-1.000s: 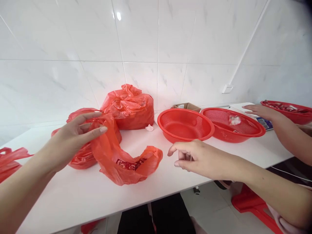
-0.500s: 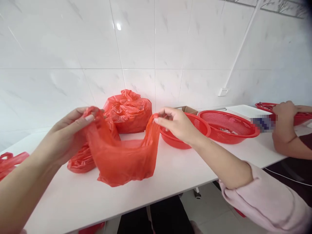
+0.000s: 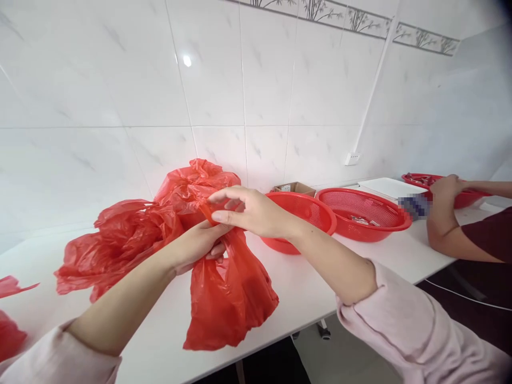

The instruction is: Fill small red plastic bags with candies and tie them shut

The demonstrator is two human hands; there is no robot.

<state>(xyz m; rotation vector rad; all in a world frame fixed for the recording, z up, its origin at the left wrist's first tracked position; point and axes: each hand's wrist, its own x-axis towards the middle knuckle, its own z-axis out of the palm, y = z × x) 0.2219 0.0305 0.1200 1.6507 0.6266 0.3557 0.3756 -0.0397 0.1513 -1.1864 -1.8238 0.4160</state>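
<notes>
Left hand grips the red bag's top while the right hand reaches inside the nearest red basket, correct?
The right hand isn't in the nearest red basket; the head view shows it at the top of the red bag too. The left hand grips it.

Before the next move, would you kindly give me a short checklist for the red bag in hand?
1. Left hand on the bag: ok, closed around its gathered top.
2. Right hand on the bag: ok, it appears to pinch a handle strip.
3. Knot tied: cannot tell, the hands cover that part.
4. Contents inside: cannot tell, the plastic hides them.
5. Bag apart from the nearest basket: ok, table shows between.
6. Co-worker's hand away: ok, by the farthest basket.
</notes>
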